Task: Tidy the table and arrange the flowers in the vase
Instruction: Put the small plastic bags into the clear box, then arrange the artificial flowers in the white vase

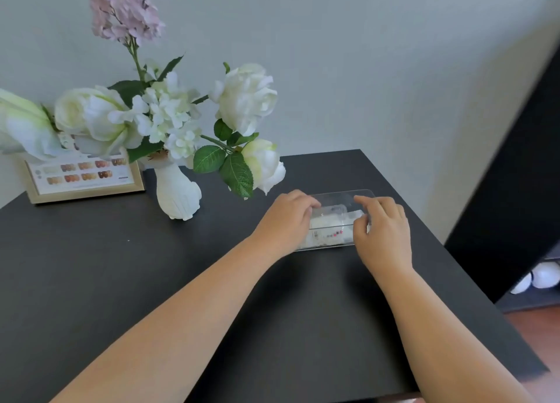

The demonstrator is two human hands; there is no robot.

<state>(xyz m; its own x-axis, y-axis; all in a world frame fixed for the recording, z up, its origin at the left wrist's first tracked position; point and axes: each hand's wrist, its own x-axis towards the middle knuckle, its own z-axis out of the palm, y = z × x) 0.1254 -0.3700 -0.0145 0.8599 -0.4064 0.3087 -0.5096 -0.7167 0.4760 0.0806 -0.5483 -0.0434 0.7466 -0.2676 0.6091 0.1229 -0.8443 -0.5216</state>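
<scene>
A white vase (178, 194) stands on the black table (121, 281) at the back left, holding white flowers (169, 111) and a tall pink bloom (125, 8). To its right a clear plastic box (335, 217) with small white contents lies flat on the table. My left hand (286, 220) grips the box's left end, fingers over its top edge. At the box's right end, my right hand (381, 229) has thumb and fingers closed on the rim.
A framed colour chart (85, 178) leans against the wall behind the flowers. The table's right edge drops to a wooden floor, where a dark shelf (515, 205) holds white round things (542, 276) low down.
</scene>
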